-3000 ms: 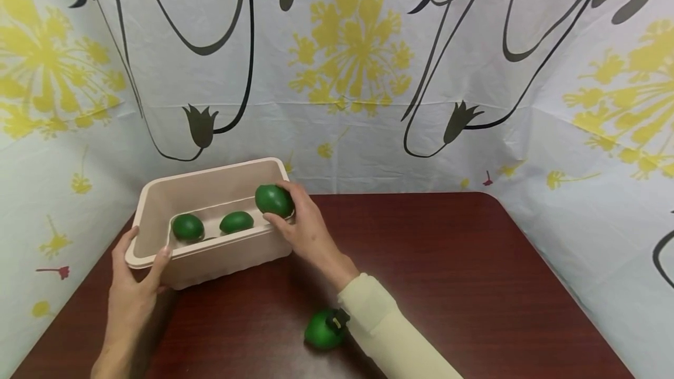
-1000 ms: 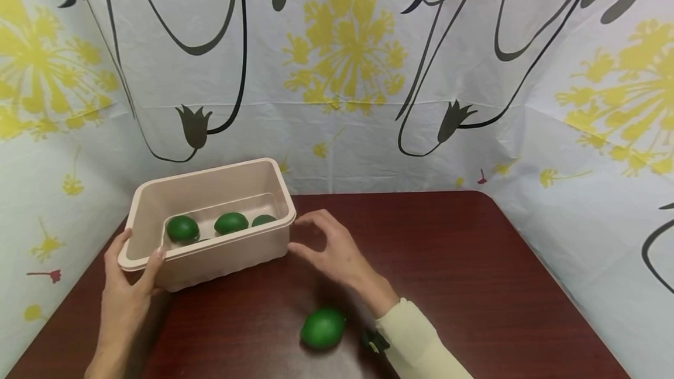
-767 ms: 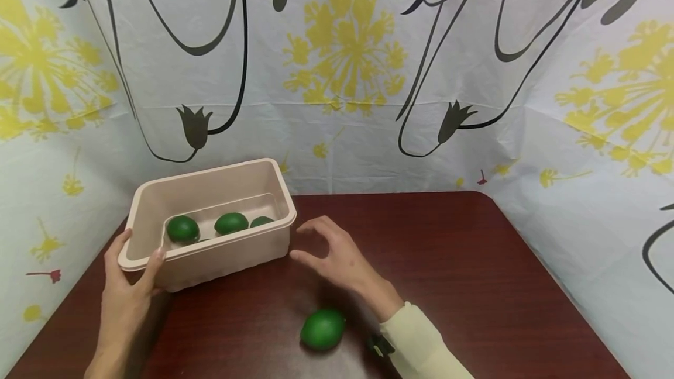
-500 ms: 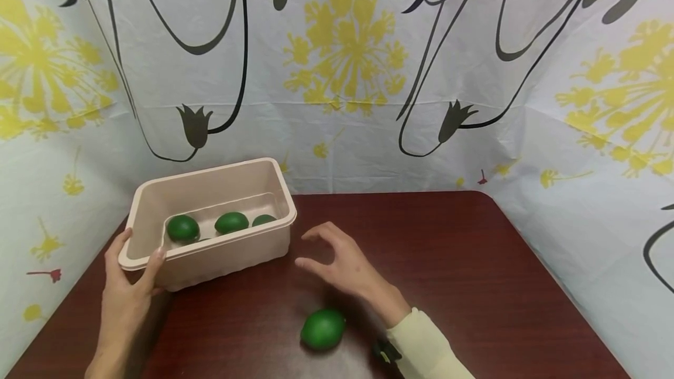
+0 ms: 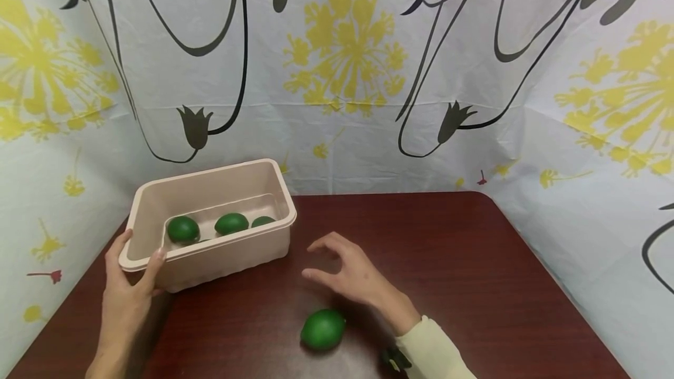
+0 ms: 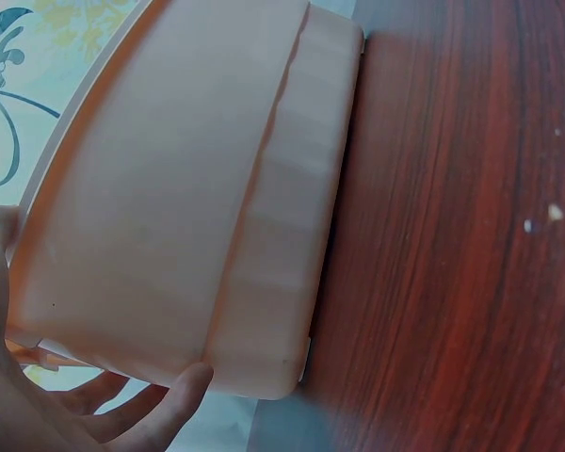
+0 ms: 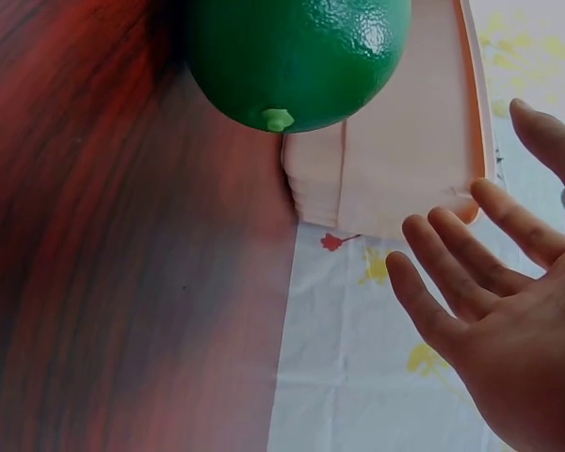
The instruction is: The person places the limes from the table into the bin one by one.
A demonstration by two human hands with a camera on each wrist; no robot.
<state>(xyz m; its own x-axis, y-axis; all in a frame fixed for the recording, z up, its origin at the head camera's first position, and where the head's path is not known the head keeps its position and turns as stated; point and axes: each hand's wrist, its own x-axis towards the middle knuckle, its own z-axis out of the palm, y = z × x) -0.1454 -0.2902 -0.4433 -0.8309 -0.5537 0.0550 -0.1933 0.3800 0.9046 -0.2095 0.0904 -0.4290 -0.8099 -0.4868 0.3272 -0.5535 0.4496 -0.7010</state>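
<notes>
A beige plastic bin (image 5: 226, 262) stands at the left of the table, with green limes inside. One lime (image 5: 182, 230) lies at its left end and another lime (image 5: 231, 224) in the middle. A third lime (image 5: 262, 221) is partly hidden by the front wall. My left hand (image 5: 123, 303) grips the bin's near left corner, its thumb over the front rim. In the left wrist view, fingertips (image 6: 184, 395) bend round the corner. To the bin's right, my right hand (image 5: 355, 274) hovers with loosely bent fingers, holding nothing. Nearer me, a loose lime (image 5: 323, 329) lies on the table.
The dark red wooden table (image 5: 474, 285) extends to the right of the bin. A patterned cloth (image 5: 368, 151) with yellow and grey flowers hangs behind and at both sides. A small dark device (image 5: 395, 358) sits at my right sleeve (image 5: 434, 350).
Three seconds ago my right hand held a lime over the bin's right end; that lime is now inside. The hand has since drawn back right and toward me. My left hand keeps its grip.
</notes>
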